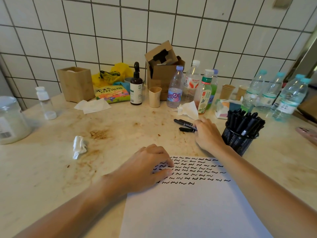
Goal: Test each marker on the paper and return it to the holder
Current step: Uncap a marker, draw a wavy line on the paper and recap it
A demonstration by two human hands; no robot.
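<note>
A white sheet of paper (197, 206) lies in front of me, its upper part covered with rows of short black squiggles. My left hand (147, 165) rests on the paper's top left corner, fingers loosely curled and holding nothing. My right hand (208, 133) reaches beyond the paper to a few loose black markers (184, 124) lying on the counter, and its fingertips touch their near ends. Whether it grips one is hidden. A black mesh holder (237, 140) full of black markers stands just right of that hand.
Bottles (175, 88), paper cups, a cardboard box (163, 66) and a wooden box (76, 83) line the tiled wall. Crumpled tissues (78, 146) and a jar (10, 121) lie to the left. Several water bottles (283, 95) stand at the right. The counter is stained.
</note>
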